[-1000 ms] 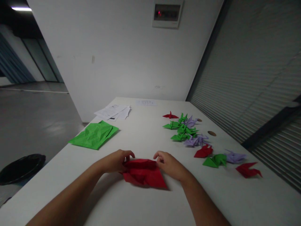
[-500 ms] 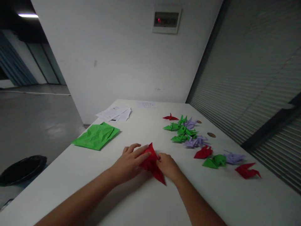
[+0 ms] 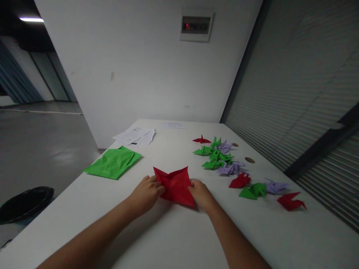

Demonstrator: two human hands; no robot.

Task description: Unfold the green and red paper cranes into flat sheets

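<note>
A red sheet of origami paper [image 3: 176,186], creased and partly opened out, is held between my two hands above the near part of the white table [image 3: 168,239]. My left hand [image 3: 147,194] pinches its left edge, fingers curled. At the right edge, the thumb and fingers of my right hand [image 3: 200,194] are closed on the paper. Two corners of the sheet point up and away from me. Nearest to my right hand among the folded figures is a red paper crane [image 3: 239,181].
Several green paper cranes [image 3: 215,158] and purple cranes [image 3: 231,168] lie along the right side, with another red crane [image 3: 291,201] closer to me. Green paper sheets [image 3: 113,163] rest at the left edge, near printed papers [image 3: 134,136]. A black-lined bin [image 3: 26,205] stands left on the floor.
The red paper has been spread wider and turned, so it now faces me as a broad sheet. My left hand moved left and went from lying over the paper to pinching its edge.
</note>
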